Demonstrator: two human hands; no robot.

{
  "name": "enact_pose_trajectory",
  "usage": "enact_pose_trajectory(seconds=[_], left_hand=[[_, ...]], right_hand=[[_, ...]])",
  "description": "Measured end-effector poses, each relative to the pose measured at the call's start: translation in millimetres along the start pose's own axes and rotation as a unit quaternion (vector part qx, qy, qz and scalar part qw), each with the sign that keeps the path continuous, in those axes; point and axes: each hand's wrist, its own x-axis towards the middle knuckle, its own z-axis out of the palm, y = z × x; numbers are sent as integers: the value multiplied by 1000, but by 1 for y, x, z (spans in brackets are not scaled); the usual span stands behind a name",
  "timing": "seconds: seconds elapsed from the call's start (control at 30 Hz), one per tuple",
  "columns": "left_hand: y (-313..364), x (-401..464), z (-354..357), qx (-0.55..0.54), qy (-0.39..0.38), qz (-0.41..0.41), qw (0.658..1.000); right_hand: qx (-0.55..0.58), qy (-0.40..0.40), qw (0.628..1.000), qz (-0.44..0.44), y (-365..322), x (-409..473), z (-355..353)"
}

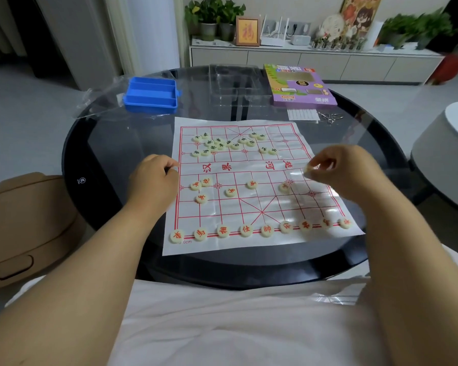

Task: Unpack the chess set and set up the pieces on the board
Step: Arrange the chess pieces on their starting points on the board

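Note:
A white paper board (249, 207) with a red grid lies on the round dark glass table (103, 159). Several cream discs with red characters line its near edge (245, 230), and a few more sit scattered in the near half (230, 192). Dark-lettered discs (220, 143) lie bunched in the far half. My right hand (344, 170) hovers over the board's right side, fingertips pinching one cream disc (307, 169). My left hand (156, 175) is curled at the board's left edge, fingers closed with nothing visible in them.
A blue compartment tray (151, 95) and crumpled clear plastic (101, 101) sit at the far left. A clear insert (233, 83), purple game box (299, 84) and metal puzzle rings (329, 117) lie behind the board. A cardboard box (24, 228) stands left; a pale stool (447, 159) right.

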Motion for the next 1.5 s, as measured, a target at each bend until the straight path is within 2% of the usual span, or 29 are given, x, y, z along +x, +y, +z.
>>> enact_pose_trajectory(seconds=[0.1, 0.4, 0.8, 0.97, 1.07, 1.3, 1.5], left_hand=[[0, 0, 0, 3, -2, -2, 1000], [-1, 0, 1, 4, -2, -1, 1000], [-1, 1, 0, 9, -2, -1, 1000], [-2, 1, 1, 6, -2, 2, 1000], [-2, 1, 1, 6, -3, -1, 1000], [-1, 1, 0, 4, -1, 1, 1000], [1, 0, 0, 1, 6, 4, 1000]], right_hand=[[-37, -17, 999, 34, 10, 3, -1], [-106, -103, 987, 58, 11, 0, 9], [-123, -114, 985, 47, 4, -2, 8], [-106, -64, 992, 15, -9, -5, 7], [-88, -53, 994, -36, -28, -8, 14], [-59, -103, 982, -146, -84, -6, 50], [-62, -120, 972, -191, -116, 2, 69]])
